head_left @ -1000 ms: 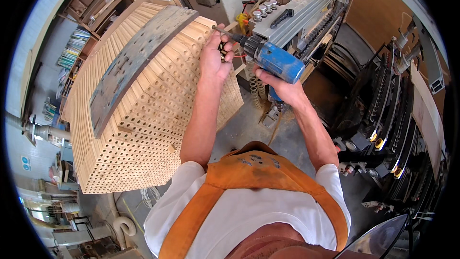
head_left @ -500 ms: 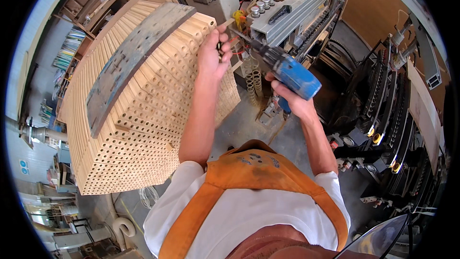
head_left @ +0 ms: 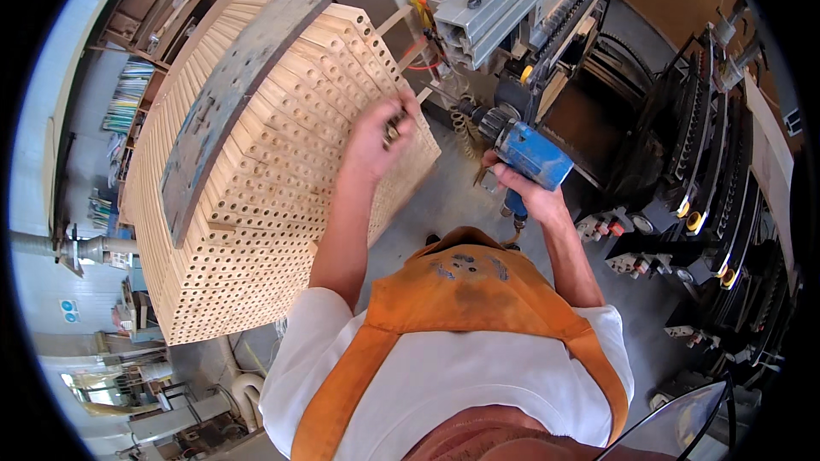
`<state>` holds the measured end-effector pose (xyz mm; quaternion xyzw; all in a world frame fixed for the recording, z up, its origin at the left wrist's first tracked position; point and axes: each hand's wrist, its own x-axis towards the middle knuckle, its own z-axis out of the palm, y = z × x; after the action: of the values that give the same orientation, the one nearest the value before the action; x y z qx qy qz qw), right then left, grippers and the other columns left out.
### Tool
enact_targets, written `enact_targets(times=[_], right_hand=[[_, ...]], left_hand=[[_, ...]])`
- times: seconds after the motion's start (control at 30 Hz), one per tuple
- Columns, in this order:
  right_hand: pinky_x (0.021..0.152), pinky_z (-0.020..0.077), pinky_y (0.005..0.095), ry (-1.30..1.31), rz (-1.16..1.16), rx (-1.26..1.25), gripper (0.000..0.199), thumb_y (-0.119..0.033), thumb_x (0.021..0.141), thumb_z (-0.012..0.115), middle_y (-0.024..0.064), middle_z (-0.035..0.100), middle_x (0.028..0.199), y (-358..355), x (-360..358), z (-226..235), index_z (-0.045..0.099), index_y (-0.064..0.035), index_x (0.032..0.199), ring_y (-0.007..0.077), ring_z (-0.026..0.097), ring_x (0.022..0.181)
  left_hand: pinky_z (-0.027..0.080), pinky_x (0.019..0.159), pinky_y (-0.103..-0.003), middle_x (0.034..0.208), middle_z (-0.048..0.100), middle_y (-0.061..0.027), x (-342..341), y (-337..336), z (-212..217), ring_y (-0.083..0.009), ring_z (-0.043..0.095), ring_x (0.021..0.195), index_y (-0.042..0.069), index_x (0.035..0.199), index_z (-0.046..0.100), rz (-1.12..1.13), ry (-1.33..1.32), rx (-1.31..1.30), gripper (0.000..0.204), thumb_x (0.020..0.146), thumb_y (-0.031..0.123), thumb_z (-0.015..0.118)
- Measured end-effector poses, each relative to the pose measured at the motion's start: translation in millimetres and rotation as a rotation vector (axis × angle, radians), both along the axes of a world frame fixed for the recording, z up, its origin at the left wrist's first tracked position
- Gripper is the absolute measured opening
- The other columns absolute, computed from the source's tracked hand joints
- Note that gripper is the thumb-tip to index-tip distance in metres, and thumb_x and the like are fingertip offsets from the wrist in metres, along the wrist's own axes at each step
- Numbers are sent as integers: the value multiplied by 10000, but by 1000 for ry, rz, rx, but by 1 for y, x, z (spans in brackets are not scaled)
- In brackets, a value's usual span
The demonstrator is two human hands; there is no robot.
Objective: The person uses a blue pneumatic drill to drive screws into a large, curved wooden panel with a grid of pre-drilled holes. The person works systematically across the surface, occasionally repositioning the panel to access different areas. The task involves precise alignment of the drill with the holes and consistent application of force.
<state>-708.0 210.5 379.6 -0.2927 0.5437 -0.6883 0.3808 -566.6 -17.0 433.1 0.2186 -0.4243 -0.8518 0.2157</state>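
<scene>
My left hand (head_left: 372, 142) is closed around several small brass-coloured metal pieces (head_left: 392, 131), which look like threaded inserts. It is held in front of the drilled face of a large stack of pale wooden parts (head_left: 282, 145); whether a fingertip touches the wood I cannot tell. Rows of round holes cover that face, and many have dark rims or fillings. Over to the right, my right hand (head_left: 531, 195) grips a blue power drill (head_left: 533, 156) by its handle. Its black chuck points up and left, toward the stack but apart from it.
A long worn grey board (head_left: 231, 94) lies across the top of the stack. Beyond the drill stands a machine with an aluminium beam (head_left: 512, 8). Black machine rails (head_left: 683, 171) fill the right side. A coiled hose (head_left: 462, 126) hangs behind the chuck.
My left hand has come down from the stack's upper corner, along its right edge, with the metal pieces still in it. The drill has drawn back, its front end lower and farther from that hand.
</scene>
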Motion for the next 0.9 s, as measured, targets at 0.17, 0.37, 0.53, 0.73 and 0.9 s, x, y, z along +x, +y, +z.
enact_targets(times=[0.17, 0.37, 0.53, 0.73, 0.9], right_hand=[[685, 496, 281, -89, 12, 2, 272, -129, 827, 708, 58, 687, 986, 4, 3, -8, 639, -56, 1080, 140, 622, 867], [689, 493, 278, -144, 79, -21, 279, -156, 829, 704, 65, 685, 992, 4, 5, -27, 645, -54, 1082, 152, 628, 893], [680, 490, 270, -174, 156, -25, 301, -177, 818, 715, 69, 680, 983, 3, -1, -34, 642, -45, 1079, 144, 620, 868], [678, 497, 261, -260, 166, -32, 326, -166, 799, 730, 76, 677, 977, 4, -5, -42, 633, -38, 1082, 137, 612, 847], [693, 500, 260, -232, 181, 16, 294, -135, 820, 701, 68, 676, 981, 0, -7, -52, 633, -40, 1090, 125, 613, 837]], left_hand=[[314, 409, -176, 891, 546, -50, 6, 0, -50, -75, 441, 596, -44, 1203, 499, -42, -57, 106, 323, 975, 179, 444], [317, 407, -187, 818, 506, 0, -1, -11, -54, -68, 414, 565, 25, 1139, 513, 57, -147, 79, 355, 1014, 341, 409], [300, 402, -181, 737, 480, 20, -7, -7, -54, -61, 407, 556, 50, 1055, 535, -25, -58, 165, 347, 1001, 379, 437], [296, 398, -180, 730, 475, 9, 1, -13, -68, -62, 414, 559, 27, 1043, 536, -137, 45, 186, 351, 995, 366, 458], [300, 399, -179, 736, 483, 4, 2, -5, -68, -61, 418, 554, 25, 1018, 544, -11, -79, 50, 336, 992, 352, 473]])
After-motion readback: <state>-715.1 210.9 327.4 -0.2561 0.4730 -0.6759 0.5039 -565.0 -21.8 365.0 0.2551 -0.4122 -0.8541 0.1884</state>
